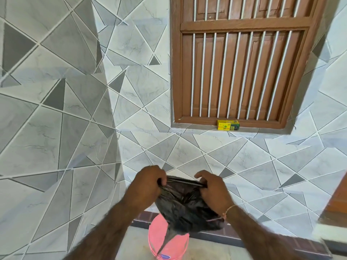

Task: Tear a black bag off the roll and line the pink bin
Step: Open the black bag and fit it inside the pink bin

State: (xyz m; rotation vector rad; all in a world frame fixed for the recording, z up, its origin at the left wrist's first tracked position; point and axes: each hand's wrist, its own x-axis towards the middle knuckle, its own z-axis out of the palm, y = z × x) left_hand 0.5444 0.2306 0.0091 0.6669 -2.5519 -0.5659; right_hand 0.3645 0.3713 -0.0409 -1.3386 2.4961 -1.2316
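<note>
A black plastic bag [185, 205] hangs between both hands, its top edge stretched taut. My left hand [148, 182] grips the bag's left top corner and my right hand [212, 188] grips the right top corner. The bag's pointed lower end dangles over the pink bin [159, 235], which stands on the floor directly below, against the wall. A yellow box [228, 125], seemingly the bag packaging, sits on the window ledge above. No roll is visible.
A grey and white tiled wall [75, 109] fills the view, with a corner column at left. A brown wooden shuttered window [240, 62] with white bars is above. A dark brick skirting [234, 239] runs along the floor. A brown wooden edge [338, 199] shows at right.
</note>
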